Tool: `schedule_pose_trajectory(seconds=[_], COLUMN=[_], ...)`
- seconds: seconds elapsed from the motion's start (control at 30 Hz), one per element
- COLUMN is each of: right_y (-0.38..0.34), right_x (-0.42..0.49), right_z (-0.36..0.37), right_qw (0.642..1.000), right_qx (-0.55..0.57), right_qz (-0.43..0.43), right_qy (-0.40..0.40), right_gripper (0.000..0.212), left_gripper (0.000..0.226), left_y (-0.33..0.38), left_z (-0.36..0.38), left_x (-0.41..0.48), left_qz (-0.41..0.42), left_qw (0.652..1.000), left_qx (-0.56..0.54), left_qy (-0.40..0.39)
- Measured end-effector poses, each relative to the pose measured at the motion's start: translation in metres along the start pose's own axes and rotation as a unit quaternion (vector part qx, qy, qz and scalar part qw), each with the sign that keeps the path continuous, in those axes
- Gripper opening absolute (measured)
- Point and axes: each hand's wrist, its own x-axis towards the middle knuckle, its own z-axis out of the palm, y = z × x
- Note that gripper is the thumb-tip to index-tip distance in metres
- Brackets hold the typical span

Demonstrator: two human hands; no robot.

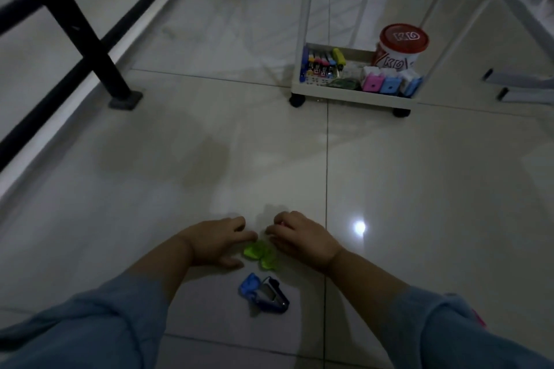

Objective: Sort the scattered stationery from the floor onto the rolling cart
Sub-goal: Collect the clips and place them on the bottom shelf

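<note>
A green staple remover (pixel 261 254) lies on the pale floor tiles between my two hands. My left hand (pixel 216 240) rests just left of it with curled fingers whose tips touch its left end. My right hand (pixel 296 237) is on its right, fingers curled down beside its upper edge; whether they grip it is hidden. A blue staple remover (pixel 263 293) lies closer to me, untouched. The white rolling cart (pixel 353 96) stands far ahead on the right; its bottom shelf holds markers (pixel 322 64), pink and blue small boxes (pixel 380 85) and a red-lidded tub (pixel 400 49).
A black metal railing (pixel 69 18) with a floor-mounted post runs along the left side. White furniture legs (pixel 521 81) stand right of the cart. Open tiled floor lies between me and the cart.
</note>
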Motion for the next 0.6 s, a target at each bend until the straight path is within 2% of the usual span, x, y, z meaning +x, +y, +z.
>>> schedule_pose_trajectory(seconds=[0.07,0.13,0.27,0.37,0.5,0.6], right_y=[0.003,0.008,0.011,0.004,0.004,0.008], right_x=[-0.007,-0.014,-0.017,-0.012,-0.012,-0.016], right_z=[0.0,-0.001,0.0,0.004,0.019,0.027], right_qw=[0.999,0.998,0.995,0.991,0.985,0.984], right_qx=[0.0,-0.001,-0.005,-0.025,-0.019,-0.034], right_qz=[-0.032,-0.055,-0.095,-0.13,-0.161,-0.169], right_qy=[0.001,0.009,0.01,-0.011,-0.05,-0.05], right_gripper=[0.029,0.029,0.03,0.037,0.039,0.038], left_gripper=[0.071,0.065,0.046,0.028,0.031,0.03], left_y=[0.003,0.006,0.005,0.0,-0.003,0.001], left_z=[0.004,0.002,-0.002,-0.004,-0.003,-0.001], left_x=[0.004,0.009,0.015,0.017,0.02,0.023], left_qz=[-0.027,-0.031,-0.084,-0.139,-0.195,-0.227], left_qw=[0.999,0.999,0.993,0.975,0.952,0.916], left_qx=[0.005,-0.001,-0.08,-0.143,-0.193,-0.263], left_qy=[-0.045,-0.037,0.035,0.097,0.135,0.2])
